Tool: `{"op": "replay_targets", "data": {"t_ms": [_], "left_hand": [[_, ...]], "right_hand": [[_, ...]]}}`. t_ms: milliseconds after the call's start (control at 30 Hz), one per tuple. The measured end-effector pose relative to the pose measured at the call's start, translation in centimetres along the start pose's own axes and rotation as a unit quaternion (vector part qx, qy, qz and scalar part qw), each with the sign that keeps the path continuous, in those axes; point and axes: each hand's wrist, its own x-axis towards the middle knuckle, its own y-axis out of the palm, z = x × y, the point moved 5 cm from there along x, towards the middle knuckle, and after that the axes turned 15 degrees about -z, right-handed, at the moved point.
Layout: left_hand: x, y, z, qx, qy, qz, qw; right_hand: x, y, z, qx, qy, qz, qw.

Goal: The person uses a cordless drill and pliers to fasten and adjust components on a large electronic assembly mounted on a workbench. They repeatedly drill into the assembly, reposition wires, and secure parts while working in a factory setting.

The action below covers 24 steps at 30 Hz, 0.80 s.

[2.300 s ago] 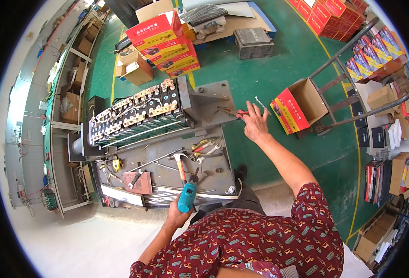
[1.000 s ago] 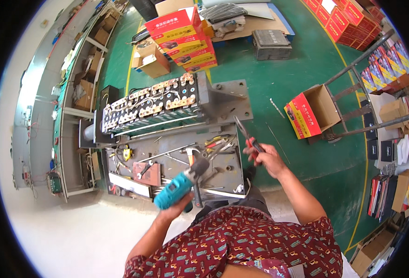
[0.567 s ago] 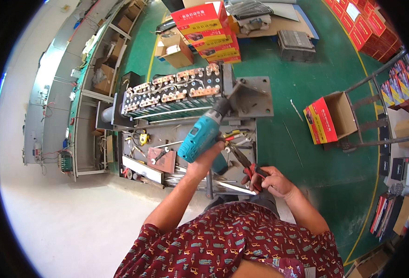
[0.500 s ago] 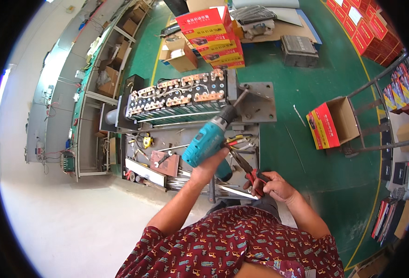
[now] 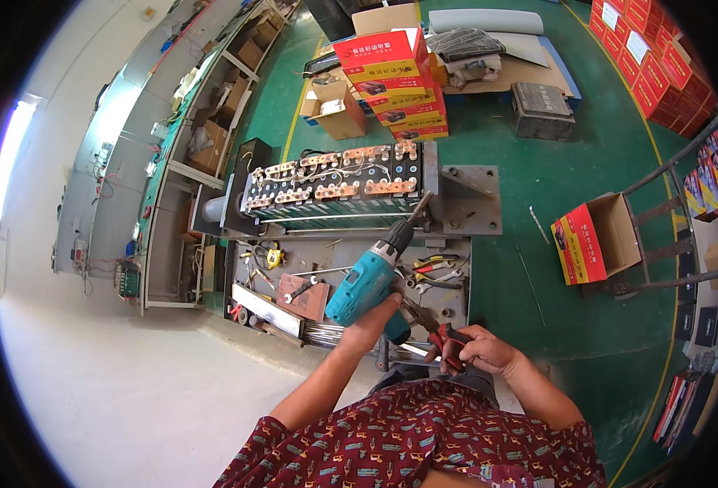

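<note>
A teal cordless drill (image 5: 360, 286) is in my left hand (image 5: 373, 321), which is wrapped round its grip. Its black chuck carries a long bit that points away, up and to the right, overlapping the battery pack's near right corner in view; whether it touches cannot be told. My right hand (image 5: 489, 351) is closed round red-handled pliers (image 5: 450, 346), held low in front of my body with the jaws toward the drill. Beyond both hands lies the long battery pack (image 5: 334, 213), its dark cells joined by copper bars on top with thin wires across them.
A grey metal tray (image 5: 359, 262) below the pack holds wrenches, more pliers, rods and a yellow tape measure (image 5: 274, 256). An open red-yellow carton (image 5: 580, 244) stands right by a metal trolley (image 5: 660, 215). Stacked cartons (image 5: 395, 85) are behind, a workbench (image 5: 181, 171) left.
The whole view has shifted, so the pack and tray sit lower and farther right. The drill is slightly nearer to me relative to the pack. Both hands keep their holds.
</note>
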Motion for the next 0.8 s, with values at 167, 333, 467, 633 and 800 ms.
{"op": "replay_targets", "data": {"t_ms": [167,333,467,633,800], "left_hand": [[0.1,-2.5,0.5,0.033,0.001,-0.014,0.999],[1.2,-5.0,-0.5,0.018,0.019,-0.005,1.0],[3.0,-7.5,-0.7,0.015,0.021,0.037,0.999],[8.0,-13.2,0.1,0.125,0.114,0.072,0.983],[14.6,-19.7,-6.6,0.192,0.201,0.107,0.955]], "right_hand": [[1.1,2.8,0.3,-0.067,0.015,-0.008,0.998],[3.2,4.5,-0.1,-0.108,0.0,0.0,0.994],[4.9,7.2,-1.3,-0.145,-0.011,-0.057,0.988],[8.7,12.3,-3.8,-0.099,-0.085,-0.113,0.985],[14.2,15.2,-4.9,0.055,-0.195,-0.196,0.96]]}}
